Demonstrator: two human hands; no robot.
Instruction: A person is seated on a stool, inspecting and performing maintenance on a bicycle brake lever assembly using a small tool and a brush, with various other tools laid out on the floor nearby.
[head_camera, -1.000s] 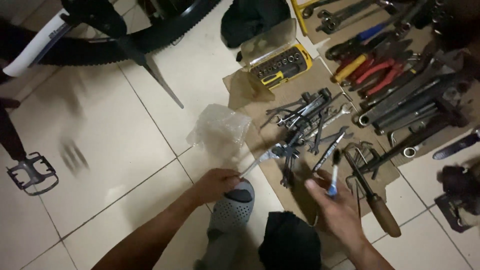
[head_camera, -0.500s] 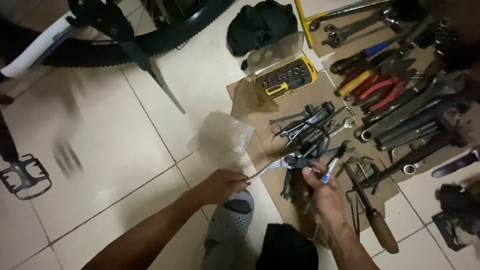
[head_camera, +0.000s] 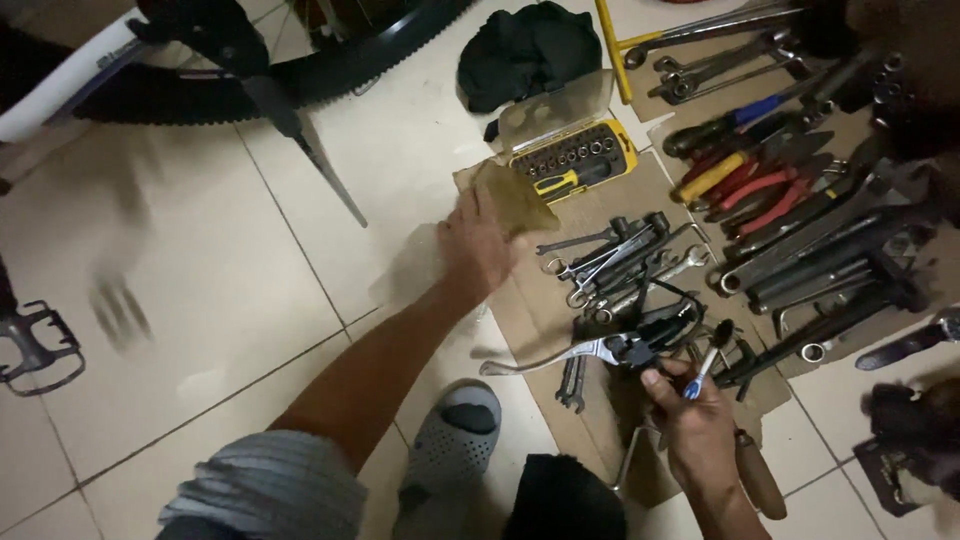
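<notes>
Two hands at work: both belong to the person wearing the camera, and each is busy with a different thing.
Nearest thing: a grey clog (head_camera: 452, 440) on the person's foot, at the near edge, between the two forearms.
Right hand (head_camera: 697, 432): near right, over the cardboard sheet (head_camera: 530, 310); fingers curled shut around a small blue-handled brush (head_camera: 706, 366), thumb tip touching the dark end of the brake lever.
Brake lever (head_camera: 590, 352): silver; long axis runs left to right, its free tip pointing left, its dark clamp end right, just beside the right thumb.
Nearer hand to the lever: the right, by far; the left is well apart, farther off.
Left hand (head_camera: 480, 240): mid-scene, arm stretched away from the body; fingers pressed on a brownish plastic bag (head_camera: 512, 196); whether they pinch it cannot be told.
Bag's place: at the far left corner of the cardboard, just near of the yellow bit case (head_camera: 572, 160).
Loose spanners (head_camera: 615, 262): piled right of the left hand, between it and the lever.
Far left: bicycle tyre (head_camera: 300, 70) and kickstand (head_camera: 300, 140).
</notes>
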